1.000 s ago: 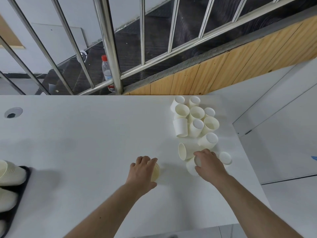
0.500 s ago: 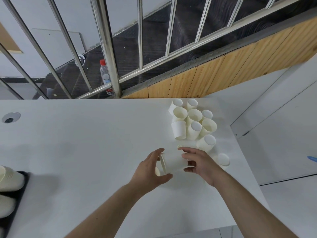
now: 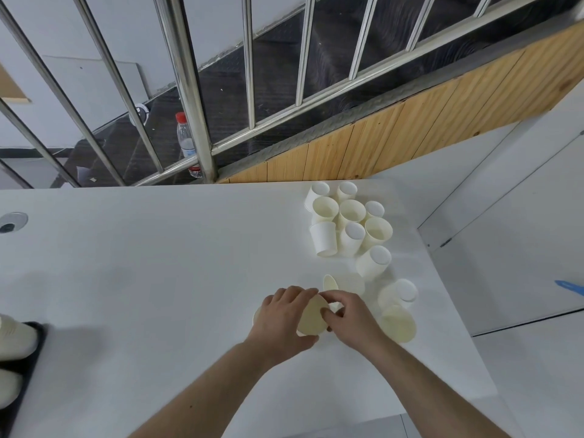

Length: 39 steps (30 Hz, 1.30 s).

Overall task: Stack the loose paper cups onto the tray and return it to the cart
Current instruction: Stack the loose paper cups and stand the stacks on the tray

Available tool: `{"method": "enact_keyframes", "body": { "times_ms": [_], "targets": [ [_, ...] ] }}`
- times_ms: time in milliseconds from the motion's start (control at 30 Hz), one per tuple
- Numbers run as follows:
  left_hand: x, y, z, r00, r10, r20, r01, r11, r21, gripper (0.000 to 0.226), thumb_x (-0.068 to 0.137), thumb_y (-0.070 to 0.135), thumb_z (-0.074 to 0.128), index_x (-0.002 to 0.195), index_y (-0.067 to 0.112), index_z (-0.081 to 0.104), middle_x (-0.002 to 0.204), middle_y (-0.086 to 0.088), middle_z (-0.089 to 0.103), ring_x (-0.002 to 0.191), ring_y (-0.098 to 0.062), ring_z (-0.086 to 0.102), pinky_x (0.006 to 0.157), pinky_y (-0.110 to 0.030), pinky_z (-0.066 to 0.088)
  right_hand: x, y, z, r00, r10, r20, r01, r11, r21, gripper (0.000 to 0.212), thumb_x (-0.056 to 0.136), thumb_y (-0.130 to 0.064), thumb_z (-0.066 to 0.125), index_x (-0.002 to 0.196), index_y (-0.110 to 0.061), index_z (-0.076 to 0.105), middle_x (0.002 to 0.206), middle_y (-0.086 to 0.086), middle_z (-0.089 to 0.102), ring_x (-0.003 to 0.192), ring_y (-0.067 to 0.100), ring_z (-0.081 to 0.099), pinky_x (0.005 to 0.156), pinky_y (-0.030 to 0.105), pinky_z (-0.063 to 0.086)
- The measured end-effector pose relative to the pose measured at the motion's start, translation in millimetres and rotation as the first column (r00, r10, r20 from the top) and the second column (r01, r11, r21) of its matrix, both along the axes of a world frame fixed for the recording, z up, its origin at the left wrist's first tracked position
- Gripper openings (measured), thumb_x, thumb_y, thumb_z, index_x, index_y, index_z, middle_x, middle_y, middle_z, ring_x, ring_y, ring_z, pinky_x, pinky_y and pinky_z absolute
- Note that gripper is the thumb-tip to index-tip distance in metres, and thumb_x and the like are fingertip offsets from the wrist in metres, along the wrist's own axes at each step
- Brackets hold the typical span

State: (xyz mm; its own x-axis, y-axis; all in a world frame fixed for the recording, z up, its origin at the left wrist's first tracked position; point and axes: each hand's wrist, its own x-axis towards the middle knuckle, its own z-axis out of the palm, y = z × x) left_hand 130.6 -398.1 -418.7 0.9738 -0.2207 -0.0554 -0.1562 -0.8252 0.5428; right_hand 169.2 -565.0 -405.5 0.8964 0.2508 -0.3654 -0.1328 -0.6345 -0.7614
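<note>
Near the front right of the white table (image 3: 151,263), both hands meet on one pale paper cup (image 3: 311,316) lying on its side with its mouth toward me. My left hand (image 3: 281,317) wraps the cup from the left. My right hand (image 3: 350,320) pinches its rim from the right. Loose cups lie close by: one on its side (image 3: 339,283) just behind the hands, one upright (image 3: 397,324) and one upside down (image 3: 399,292) to the right. A cluster of several cups (image 3: 347,222) stands farther back. The black tray (image 3: 27,371) holding stacked cups (image 3: 14,339) shows at the left edge.
A steel railing (image 3: 189,90) and a wooden panel (image 3: 395,131) run behind the table. A water bottle (image 3: 186,143) stands beyond the rail. A round cable hole (image 3: 12,220) sits at the table's far left. The table's right edge drops off beside the cups.
One second ago each hand rested on a separate cup on the table. They then came together, and both now hold one cup turned mouth toward me.
</note>
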Motion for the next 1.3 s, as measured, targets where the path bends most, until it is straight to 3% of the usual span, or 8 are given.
{"method": "enact_keyframes", "body": {
  "times_ms": [200, 367, 633, 767, 900, 967, 1067, 1300],
  "targets": [
    [-2.2, 7.7, -5.8, 0.999, 0.009, -0.048, -0.003, 0.993, 0.115, 0.084, 0.076, 0.051, 0.067, 0.146, 0.031, 0.025, 0.143, 0.008, 0.034, 0.135, -0.014, 0.027, 0.113, -0.032, 0.017, -2.0, -9.2, -12.5, 0.999, -0.01, 0.036, 0.016, 0.984, -0.175, 0.029, 0.09, -0.006, 0.053, 0.114, -0.018, 0.065, 0.105, -0.011, 0.063, 0.077, 0.011, 0.062, 0.067, 0.018, 0.045],
    [-4.0, 18.4, -7.9, 0.989, 0.069, -0.13, -0.038, 0.973, 0.228, 0.083, 0.077, 0.051, 0.066, 0.146, 0.031, 0.023, 0.147, 0.004, 0.027, 0.139, -0.018, 0.018, 0.115, -0.036, 0.015, -0.1, -11.7, -22.6, 1.0, 0.029, -0.005, -0.029, 0.963, -0.267, 0.033, 0.091, -0.002, 0.05, 0.116, -0.016, 0.064, 0.111, -0.004, 0.066, 0.084, 0.015, 0.064, 0.074, 0.024, 0.049],
    [-10.5, 24.4, -13.2, 0.974, 0.098, -0.204, -0.045, 0.967, 0.251, 0.082, 0.076, 0.046, 0.067, 0.145, 0.03, 0.025, 0.148, 0.001, 0.025, 0.139, -0.019, 0.018, 0.114, -0.037, 0.017, 0.9, -14.4, -25.7, 0.999, 0.025, -0.021, -0.03, 0.953, -0.302, 0.035, 0.089, -0.002, 0.048, 0.117, -0.017, 0.062, 0.112, -0.003, 0.065, 0.092, 0.019, 0.065, 0.084, 0.034, 0.054],
    [-10.7, 26.3, -12.8, 0.971, 0.098, -0.218, -0.042, 0.968, 0.247, 0.082, 0.077, 0.041, 0.067, 0.146, 0.029, 0.023, 0.149, 0.0, 0.024, 0.139, -0.019, 0.019, 0.111, -0.035, 0.023, -1.7, -13.1, -22.4, 0.998, 0.064, -0.004, -0.062, 0.941, -0.332, 0.035, 0.091, -0.017, 0.054, 0.125, -0.022, 0.057, 0.12, -0.004, 0.061, 0.107, 0.018, 0.06, 0.091, 0.034, 0.05],
    [-8.4, 26.7, -10.8, 0.968, 0.094, -0.234, -0.036, 0.97, 0.241, 0.08, 0.079, 0.033, 0.066, 0.145, 0.028, 0.023, 0.149, 0.001, 0.023, 0.138, -0.02, 0.021, 0.106, -0.034, 0.031, -5.7, -7.2, -10.8, 0.963, 0.27, 0.01, -0.224, 0.82, -0.526, 0.068, 0.088, -0.056, 0.054, 0.147, -0.032, 0.031, 0.143, -0.008, 0.041, 0.121, 0.022, 0.053, 0.094, 0.034, 0.044],
    [-7.6, 27.0, -11.2, 0.965, 0.094, -0.243, -0.035, 0.971, 0.235, 0.077, 0.08, 0.028, 0.065, 0.145, 0.028, 0.023, 0.147, 0.001, 0.024, 0.136, -0.021, 0.024, 0.102, -0.033, 0.036, -6.5, -1.7, -7.4, 0.942, 0.335, -0.002, -0.279, 0.78, -0.56, 0.084, 0.081, -0.067, 0.056, 0.149, -0.034, 0.022, 0.147, -0.008, 0.035, 0.122, 0.023, 0.053, 0.095, 0.035, 0.044],
    [-8.2, 28.9, -11.7, 0.962, 0.096, -0.256, -0.039, 0.975, 0.22, 0.073, 0.082, 0.022, 0.062, 0.144, 0.028, 0.025, 0.144, 0.003, 0.028, 0.132, -0.021, 0.03, 0.097, -0.032, 0.04, -7.1, 3.9, -8.6, 0.919, 0.394, -0.022, -0.33, 0.737, -0.59, 0.092, 0.076, -0.066, 0.062, 0.15, -0.034, 0.019, 0.143, -0.006, 0.036, 0.117, 0.021, 0.055, 0.092, 0.033, 0.047],
    [-11.0, 38.8, -9.3, 0.97, 0.084, -0.227, -0.042, 0.982, 0.182, 0.071, 0.082, 0.022, 0.059, 0.144, 0.028, 0.026, 0.142, 0.004, 0.03, 0.128, -0.019, 0.033, 0.092, -0.031, 0.043, -11.5, 12.7, -3.8, 0.916, 0.401, 0.016, -0.316, 0.745, -0.587, 0.073, 0.083, -0.047, 0.058, 0.147, -0.032, 0.026, 0.138, -0.007, 0.038, 0.107, 0.02, 0.06, 0.084, 0.031, 0.049]
  ]
}}
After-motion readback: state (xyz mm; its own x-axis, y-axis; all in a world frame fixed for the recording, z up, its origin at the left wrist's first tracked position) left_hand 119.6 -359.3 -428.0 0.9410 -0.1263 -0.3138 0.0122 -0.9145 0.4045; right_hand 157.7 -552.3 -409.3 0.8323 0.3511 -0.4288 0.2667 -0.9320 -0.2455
